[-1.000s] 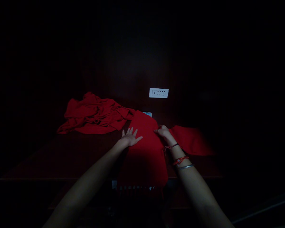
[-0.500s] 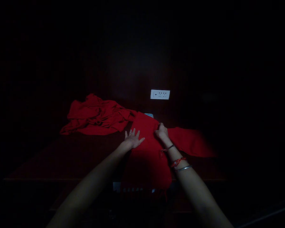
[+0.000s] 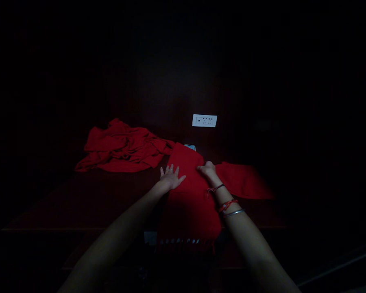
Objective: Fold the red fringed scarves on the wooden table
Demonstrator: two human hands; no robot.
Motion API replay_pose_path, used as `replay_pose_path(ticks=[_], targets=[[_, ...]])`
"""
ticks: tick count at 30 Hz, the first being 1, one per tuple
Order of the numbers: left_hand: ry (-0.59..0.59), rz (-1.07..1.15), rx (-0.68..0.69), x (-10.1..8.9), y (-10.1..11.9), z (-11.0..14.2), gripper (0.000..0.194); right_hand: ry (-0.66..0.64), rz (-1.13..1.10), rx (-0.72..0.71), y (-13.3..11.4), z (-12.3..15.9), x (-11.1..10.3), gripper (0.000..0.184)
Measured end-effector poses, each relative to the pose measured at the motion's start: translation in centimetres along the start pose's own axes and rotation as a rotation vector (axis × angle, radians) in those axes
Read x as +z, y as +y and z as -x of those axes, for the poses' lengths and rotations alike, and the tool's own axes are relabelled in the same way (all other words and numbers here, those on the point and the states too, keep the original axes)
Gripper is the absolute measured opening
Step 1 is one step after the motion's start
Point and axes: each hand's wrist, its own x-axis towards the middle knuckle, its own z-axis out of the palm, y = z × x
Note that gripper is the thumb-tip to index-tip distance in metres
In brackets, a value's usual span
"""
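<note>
A long red scarf with a fringed near end lies across a dark table, its fringe hanging over the front edge. My left hand rests flat on the scarf's left edge, fingers spread. My right hand presses on the scarf's right side, fingers curled against the cloth. Bracelets ring my right wrist. A second part of red cloth stretches to the right behind my right arm.
A crumpled heap of red cloth lies at the back left of the table. A white wall socket is on the dark wall behind. A small light object peeks out behind the scarf. The room is very dark.
Both hands have stayed on the scarf with only slight shifts; my right hand moved a little forward and then back. The scarf lies about as before.
</note>
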Motion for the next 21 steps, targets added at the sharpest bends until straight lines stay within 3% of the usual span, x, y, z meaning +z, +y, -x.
replay_pose_path(ticks=[6, 12, 17, 21], targets=[[0.019, -0.003, 0.002, 0.1, 0.1, 0.0, 0.070, 0.088, 0.151, -0.118, -1.5, 1.4, 0.3, 0.048], [0.039, 0.002, -0.008, 0.4, 0.0, -0.1, 0.070, -0.032, 0.044, -0.003, -3.2, -0.3, -1.0, 0.054], [0.040, 0.013, -0.009, 0.4, 0.0, -0.1, 0.070, -0.093, 0.008, 0.077, -2.2, -2.7, -2.5, 0.037], [0.020, 0.012, -0.015, 0.1, 0.1, 0.3, 0.070, -0.063, -0.047, 0.047, -1.3, -2.9, -2.5, 0.026]])
